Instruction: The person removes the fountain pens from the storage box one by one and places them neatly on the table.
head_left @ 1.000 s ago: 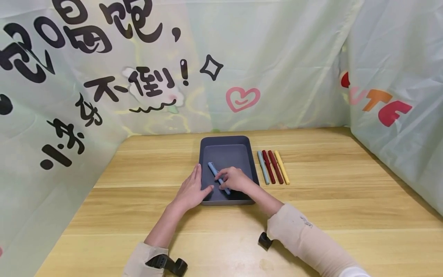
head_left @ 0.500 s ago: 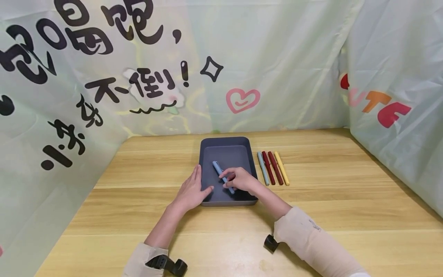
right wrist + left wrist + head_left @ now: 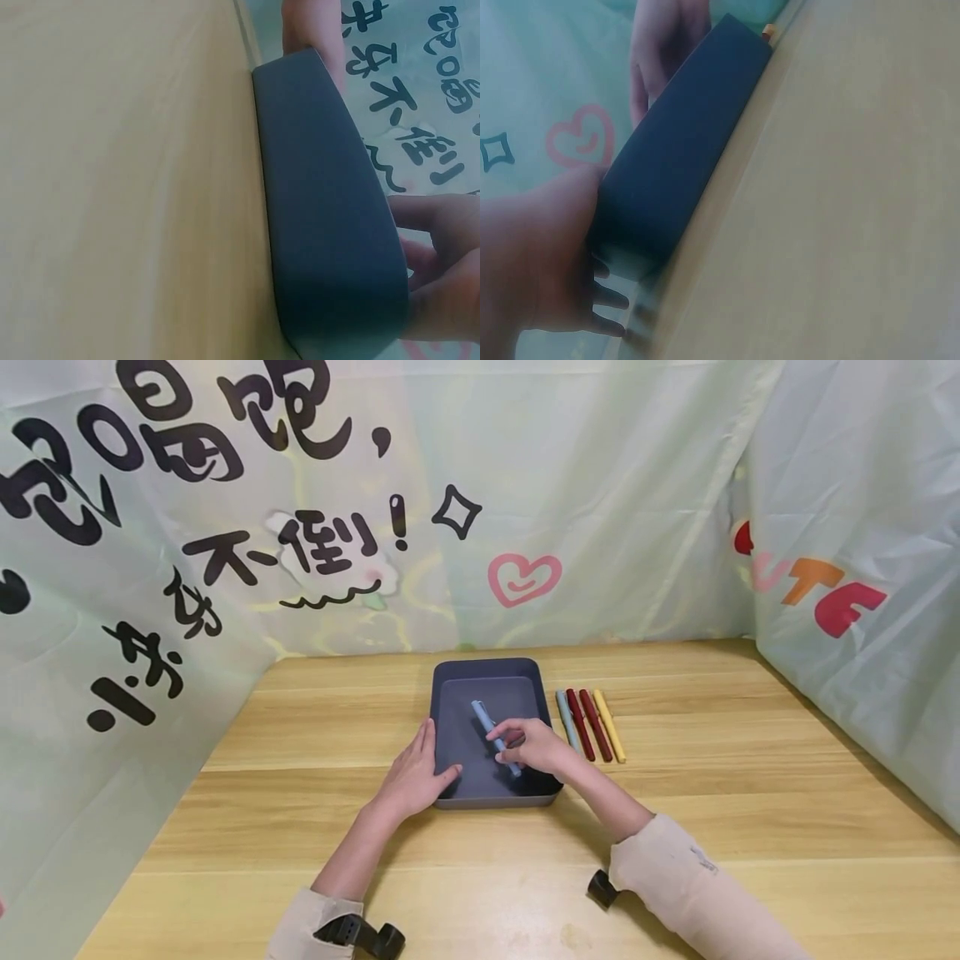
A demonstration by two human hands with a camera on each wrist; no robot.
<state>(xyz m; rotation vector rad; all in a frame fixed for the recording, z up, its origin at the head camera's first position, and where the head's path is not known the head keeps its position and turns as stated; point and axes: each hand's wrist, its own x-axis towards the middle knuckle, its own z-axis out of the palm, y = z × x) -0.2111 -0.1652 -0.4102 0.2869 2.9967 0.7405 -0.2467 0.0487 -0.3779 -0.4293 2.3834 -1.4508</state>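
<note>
A dark blue-grey rectangular tray (image 3: 495, 802) lies on the wooden table. My left hand (image 3: 411, 774) holds its left side near the front corner, fingers along the outer wall and thumb over the rim. Inside the tray, my right hand (image 3: 534, 745) pinches a light blue capped pen (image 3: 482, 714) between thumb and fingers. The pen slants, its far end toward the back left. In the left wrist view the tray wall (image 3: 682, 142) hides the pen and my left thumb. From the right wrist, the wall (image 3: 330, 210) likewise covers the pen and the fingertips.
Several pens lie side by side right of the tray: a pale blue one (image 3: 566, 718), two dark red ones (image 3: 596, 727) and a yellow one (image 3: 610, 727). A printed cloth (image 3: 630, 543) closes off the back and both sides of the table (image 3: 300, 827).
My right hand has moved to the right inside the tray with the pen in its fingers. The left hand and the tray have stayed in place.
</note>
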